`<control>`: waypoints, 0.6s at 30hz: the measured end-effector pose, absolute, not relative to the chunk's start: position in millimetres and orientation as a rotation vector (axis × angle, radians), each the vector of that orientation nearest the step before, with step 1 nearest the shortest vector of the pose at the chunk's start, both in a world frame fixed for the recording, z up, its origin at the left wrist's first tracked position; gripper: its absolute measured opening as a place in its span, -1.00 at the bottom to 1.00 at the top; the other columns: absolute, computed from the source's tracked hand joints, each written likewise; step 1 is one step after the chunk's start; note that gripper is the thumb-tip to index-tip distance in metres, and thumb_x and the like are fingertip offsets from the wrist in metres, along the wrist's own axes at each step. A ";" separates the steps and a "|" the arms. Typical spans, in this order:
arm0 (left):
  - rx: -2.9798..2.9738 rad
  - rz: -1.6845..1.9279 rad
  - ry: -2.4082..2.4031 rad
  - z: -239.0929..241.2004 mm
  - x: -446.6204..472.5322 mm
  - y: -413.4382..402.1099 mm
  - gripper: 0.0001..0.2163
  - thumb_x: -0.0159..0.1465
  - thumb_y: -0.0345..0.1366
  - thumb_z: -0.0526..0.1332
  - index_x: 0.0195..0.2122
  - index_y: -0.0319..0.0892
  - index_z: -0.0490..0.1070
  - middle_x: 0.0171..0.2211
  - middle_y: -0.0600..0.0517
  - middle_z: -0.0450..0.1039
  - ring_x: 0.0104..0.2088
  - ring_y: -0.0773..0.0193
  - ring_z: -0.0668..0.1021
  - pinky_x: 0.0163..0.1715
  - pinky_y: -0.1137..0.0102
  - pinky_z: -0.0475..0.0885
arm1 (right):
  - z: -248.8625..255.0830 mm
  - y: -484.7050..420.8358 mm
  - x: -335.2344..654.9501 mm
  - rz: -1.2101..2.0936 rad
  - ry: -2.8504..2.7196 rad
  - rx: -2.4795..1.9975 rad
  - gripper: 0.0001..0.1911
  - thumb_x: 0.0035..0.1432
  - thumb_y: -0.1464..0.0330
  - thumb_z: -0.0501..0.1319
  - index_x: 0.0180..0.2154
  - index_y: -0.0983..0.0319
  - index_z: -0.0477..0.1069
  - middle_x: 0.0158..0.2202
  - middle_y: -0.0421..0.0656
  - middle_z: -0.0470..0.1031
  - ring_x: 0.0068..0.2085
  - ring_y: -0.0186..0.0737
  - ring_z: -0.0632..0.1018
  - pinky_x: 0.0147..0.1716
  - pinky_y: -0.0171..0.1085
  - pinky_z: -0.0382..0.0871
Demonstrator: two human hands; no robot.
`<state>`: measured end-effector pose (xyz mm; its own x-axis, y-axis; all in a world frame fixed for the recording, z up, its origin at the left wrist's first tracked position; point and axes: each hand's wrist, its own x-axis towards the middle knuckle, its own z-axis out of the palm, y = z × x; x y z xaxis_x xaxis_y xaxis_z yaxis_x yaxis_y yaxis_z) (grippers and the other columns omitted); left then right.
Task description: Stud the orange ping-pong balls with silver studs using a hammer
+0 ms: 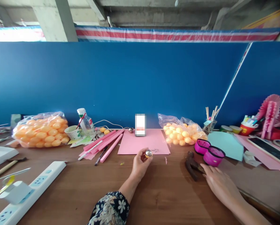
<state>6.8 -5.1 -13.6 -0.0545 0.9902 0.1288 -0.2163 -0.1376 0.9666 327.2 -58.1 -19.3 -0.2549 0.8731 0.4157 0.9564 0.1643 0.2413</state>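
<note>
My left hand (141, 165) is closed on a shiny silver ball (148, 153), pinched between thumb and fingers above the table's middle. A yellowish patch shows at the ball's underside; I cannot tell what it is. On the right, my right hand (216, 178) is wrapped over the wooden handle of a claw hammer (191, 167), whose dark head lies on the table. Part of the handle is hidden under the hand. Behind the left hand lies a pink sheet (132, 145) with small silvery bits (155, 150) on it.
Bags of orange balls (44, 132) (180, 132) stand left and right. Pink strips (107, 142), a bottle (85, 122) and a power strip (42, 181) are leftward. Magenta rings (213, 156) sit beyond my right hand. A blue partition (121, 78) rises behind.
</note>
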 end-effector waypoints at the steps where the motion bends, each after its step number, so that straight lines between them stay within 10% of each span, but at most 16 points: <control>1: 1.112 1.428 1.002 -13.6 6.6 -5.0 -0.59 -0.03 -0.37 0.31 -0.10 -0.23 0.35 -0.21 -0.09 0.48 -0.21 0.25 0.53 -0.12 0.34 0.39 | -19.4 -58.2 327.3 -0.700 -2.278 -1.765 -0.68 0.10 0.48 -0.02 -0.11 0.29 0.36 -0.31 0.01 0.49 -0.32 -0.07 0.50 -0.37 -0.18 0.38; 7: 1.082 1.402 0.994 -10.7 5.7 -4.7 -0.54 -0.06 -0.35 0.34 -0.09 -0.25 0.35 -0.18 -0.12 0.48 -0.19 0.22 0.53 -0.11 0.34 0.39 | -14.7 -66.5 316.1 -0.583 -2.277 -1.751 -0.63 0.14 0.39 -0.05 -0.04 0.25 0.34 -0.28 0.04 0.49 -0.31 -0.01 0.53 -0.43 -0.20 0.41; 11: 1.153 1.390 1.022 -12.1 6.3 -5.0 -0.56 -0.06 -0.36 0.33 -0.10 -0.25 0.37 -0.22 -0.11 0.50 -0.22 0.21 0.54 -0.15 0.33 0.42 | 3.1 -78.1 290.3 0.095 -2.091 -1.749 -0.61 0.18 0.26 -0.09 -0.02 0.25 0.27 -0.21 0.03 0.48 -0.22 -0.07 0.52 -0.34 -0.24 0.41; 18: 1.230 1.344 1.032 -14.2 8.9 -8.2 -0.58 -0.07 -0.32 0.35 -0.13 -0.24 0.43 -0.23 -0.11 0.52 -0.24 0.18 0.55 -0.21 0.35 0.44 | 46.3 -95.4 222.0 0.954 -1.778 -1.578 -0.60 0.21 0.11 -0.07 -0.02 0.19 0.19 -0.59 -0.29 0.29 -0.64 -0.36 0.33 -0.63 -0.38 0.25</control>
